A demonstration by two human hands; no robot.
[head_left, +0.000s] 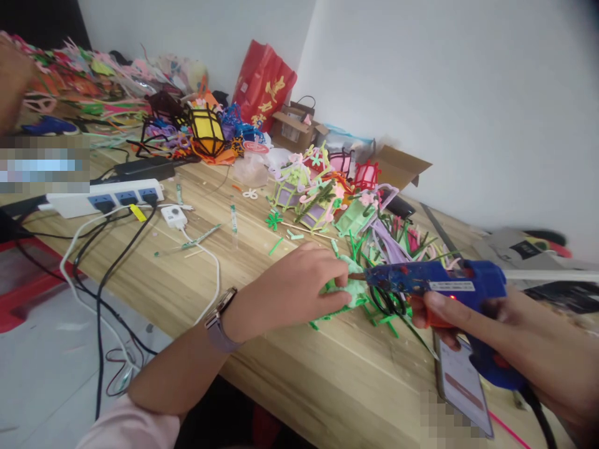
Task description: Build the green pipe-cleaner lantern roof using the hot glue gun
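My right hand [510, 343] grips a blue hot glue gun [440, 284] with a white glue stick sticking out of its back. Its nozzle points left at a light green pipe-cleaner piece [353, 292] on the wooden table [290, 368]. My left hand [294, 284], with a watch on the wrist, pinches that green piece and presses it to the table, right at the nozzle tip. Green pipe-cleaner bits lie under and around the piece.
Piles of colourful pipe-cleaner lanterns [206, 134] and little houses [318, 193] fill the table's far side. A white power strip [105, 196] with cables lies at the left. A phone [461, 386] rests under my right hand. A red bag [262, 84] and cardboard boxes [397, 165] stand by the wall.
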